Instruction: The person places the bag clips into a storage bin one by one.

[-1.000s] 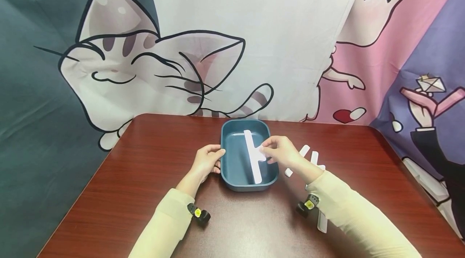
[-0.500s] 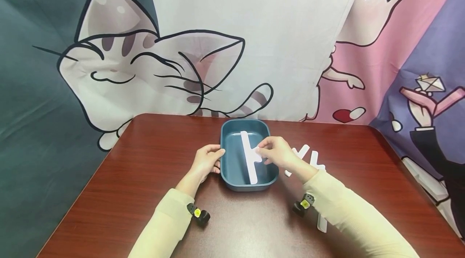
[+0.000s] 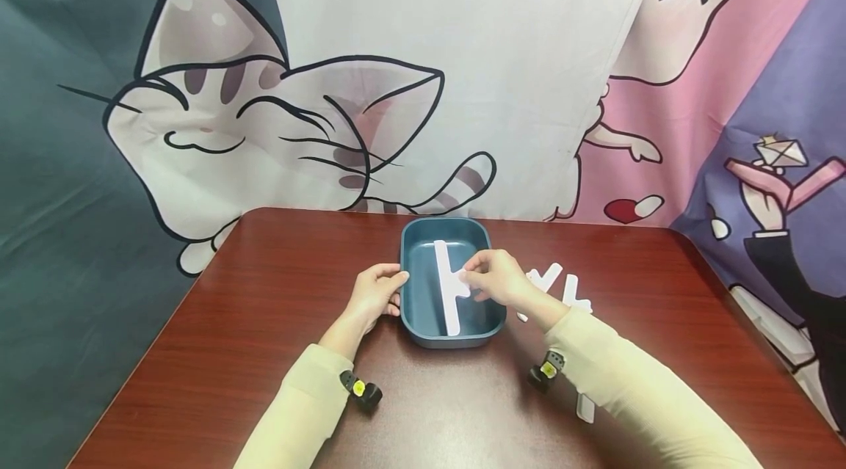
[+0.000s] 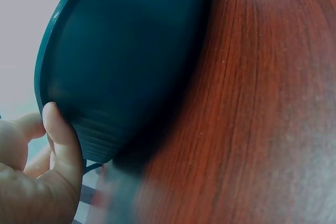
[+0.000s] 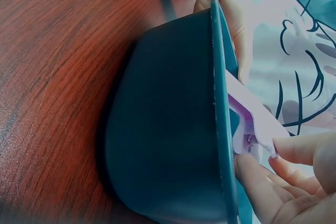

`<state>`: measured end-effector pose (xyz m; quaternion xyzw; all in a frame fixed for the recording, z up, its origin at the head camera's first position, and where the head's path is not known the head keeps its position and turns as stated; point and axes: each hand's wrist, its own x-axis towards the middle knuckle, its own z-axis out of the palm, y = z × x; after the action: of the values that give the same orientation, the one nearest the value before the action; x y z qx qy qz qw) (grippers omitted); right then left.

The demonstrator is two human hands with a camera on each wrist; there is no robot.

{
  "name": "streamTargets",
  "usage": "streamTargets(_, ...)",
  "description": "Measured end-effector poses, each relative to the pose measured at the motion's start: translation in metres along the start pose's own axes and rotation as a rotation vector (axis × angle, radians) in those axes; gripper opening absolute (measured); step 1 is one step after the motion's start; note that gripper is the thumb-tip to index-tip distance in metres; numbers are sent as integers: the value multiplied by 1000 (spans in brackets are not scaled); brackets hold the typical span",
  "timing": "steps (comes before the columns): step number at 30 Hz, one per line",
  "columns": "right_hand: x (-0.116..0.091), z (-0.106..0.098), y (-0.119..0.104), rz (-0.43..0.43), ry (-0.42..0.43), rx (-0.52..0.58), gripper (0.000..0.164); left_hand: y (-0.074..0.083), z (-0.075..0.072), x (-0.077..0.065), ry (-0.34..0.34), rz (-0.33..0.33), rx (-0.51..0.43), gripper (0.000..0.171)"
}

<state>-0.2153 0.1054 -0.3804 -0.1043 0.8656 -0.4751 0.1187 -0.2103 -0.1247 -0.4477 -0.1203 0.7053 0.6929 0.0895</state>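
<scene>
A dark blue rectangular box (image 3: 452,342) with rounded corners stands on the table. My left hand (image 3: 372,294) grips its left rim; in the left wrist view the thumb (image 4: 58,124) lies against the box wall (image 4: 121,51). With thumb and fingertips my right hand (image 3: 501,281) pinches the short handle of a long white bag clip (image 3: 443,289). The clip is held over the inside of the box, its long bar running front to back. Seen from the right wrist, the clip (image 5: 257,111) rises past the rim and shows a small metal spring near the pinching fingers.
More white clips (image 3: 550,277) lie on the table right of the box, partly hidden by the right forearm. Another white clip end (image 3: 584,408) shows below that sleeve. The brown table (image 3: 264,322) ends at a cartoon-printed cloth (image 3: 357,124) behind.
My right hand has moved a little left, carrying the bag clip towards the left side of the box. The left hand keeps its place on the rim.
</scene>
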Motion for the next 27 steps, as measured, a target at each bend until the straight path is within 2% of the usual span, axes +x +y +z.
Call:
streamTargets(4, 1, 2, -1, 4, 1, 0, 14, 1, 1, -2, 7, 11, 3, 39)
streamTargets(6, 2, 3, -1, 0, -3, -7, 13, 8, 1, -9, 8, 10, 14, 39)
streamTargets(18, 7, 12, -4, 25, -14, -34, 12, 0, 1, -3, 27, 5, 15, 39)
streamTargets(24, 8, 17, -5, 21, -17, -51, 12, 1, 0, -3, 8, -3, 7, 43)
streamTargets(27, 8, 19, -5, 17, -14, -56, 11, 8, 0, -9, 0, -3, 12, 43)
